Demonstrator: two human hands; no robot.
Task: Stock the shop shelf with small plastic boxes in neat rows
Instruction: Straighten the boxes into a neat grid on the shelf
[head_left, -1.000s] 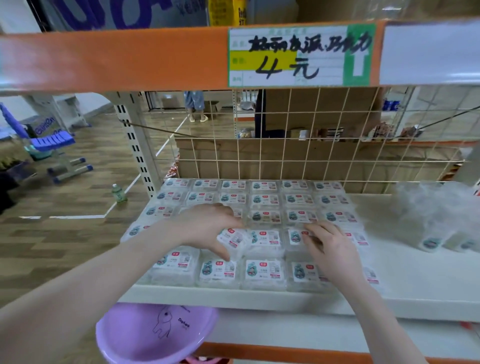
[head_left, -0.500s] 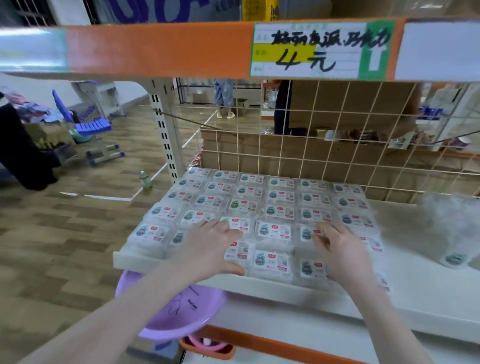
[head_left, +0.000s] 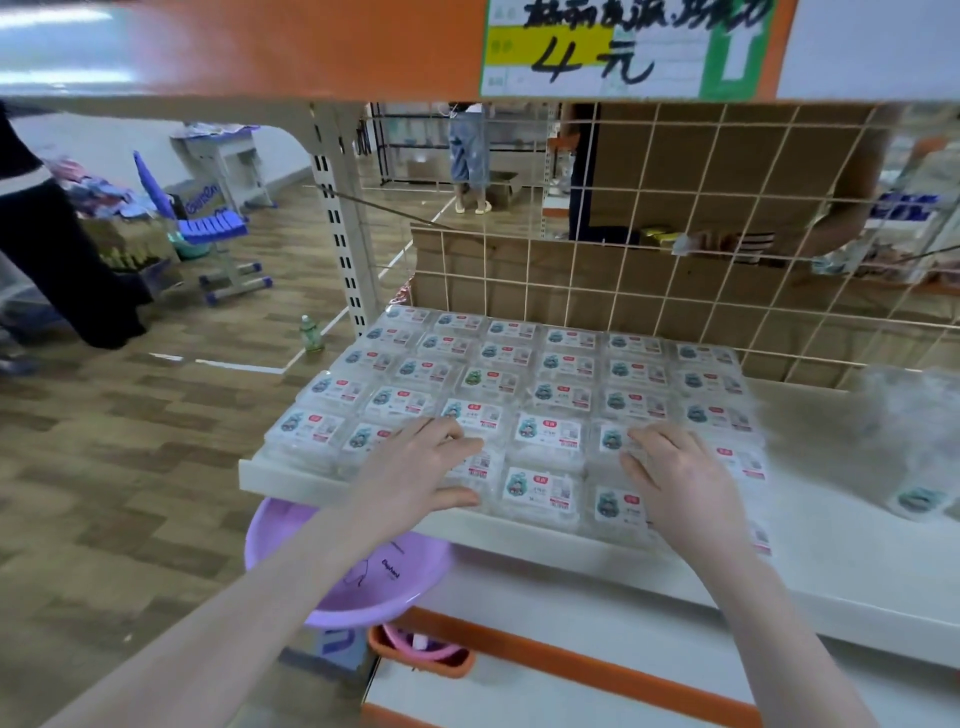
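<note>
Already your small plastic boxes (head_left: 545, 441) sit in a tight grid across the left end of the white shelf (head_left: 841, 545), several rows deep, back row close to the wire mesh panel (head_left: 675, 234). Your left hand (head_left: 415, 467) lies flat on the front boxes, fingers straight and close together, thumb along the near edge; your right hand (head_left: 680, 478) rests palm-down two columns over, fingers lightly spread, pinching nothing. Judging by the clear thin walls and paper labels, these are light, fairly stiff shells, slick against each other and against the smooth shelf, so they likely slide as a block under gentle pressure. Press on the lids near the edges, not the centres, which may flex. To lift one, take it by opposite sides. More stock in a hazy plastic bag (head_left: 914, 431) waits on the right.
</note>
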